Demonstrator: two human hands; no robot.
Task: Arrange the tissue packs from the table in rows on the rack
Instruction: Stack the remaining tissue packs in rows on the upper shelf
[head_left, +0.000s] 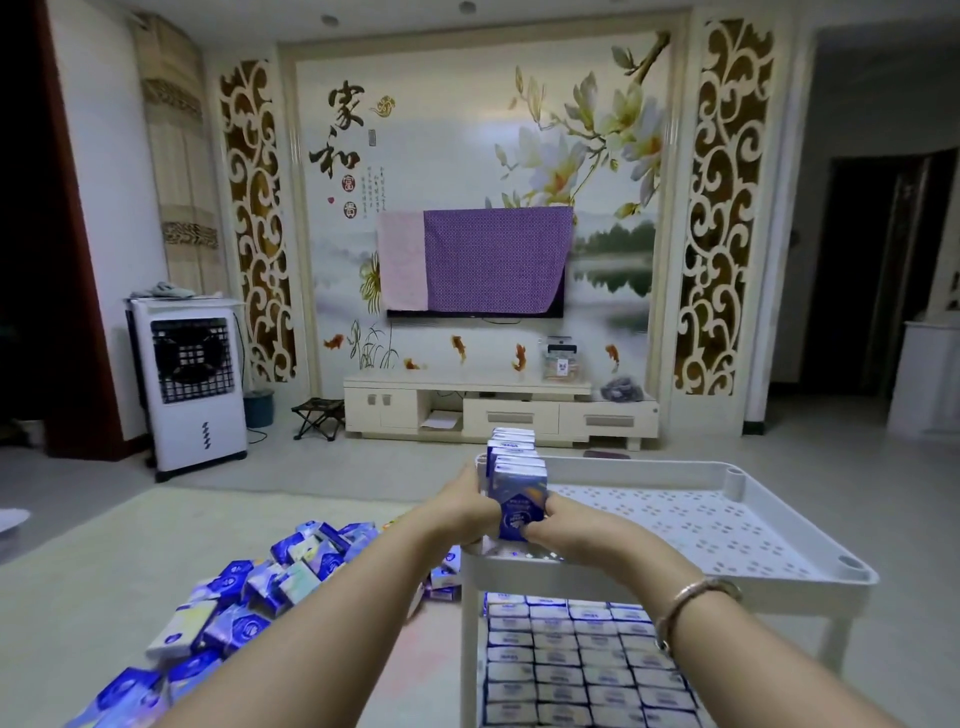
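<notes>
At the far left of the frame a white air cooler (193, 384) stands against the wall, and below it, across the lower left, a loose heap of blue tissue packs (249, 587) lies spilled on the pale table (104, 571). Moving toward the middle, the left hand (464, 506) reaches forward with its fingers wrapped round the left side of a row of upright tissue packs (514, 462) standing along the left edge of the rack's top shelf (691, 514), a white perforated tray. The right hand (558, 522) meets it from the other side, fingers curled against the nearest pack (521, 506) at the front of that row, so both hands squeeze the row between them. A bracelet (693, 597) circles the right wrist. Beneath the top shelf, at lower centre to lower right, the lower shelf (587, 660) is filled with packs set in tidy rows. Behind, at centre, a purple cloth (493, 260) drapes the wall television above a white TV cabinet (498, 408).
</notes>
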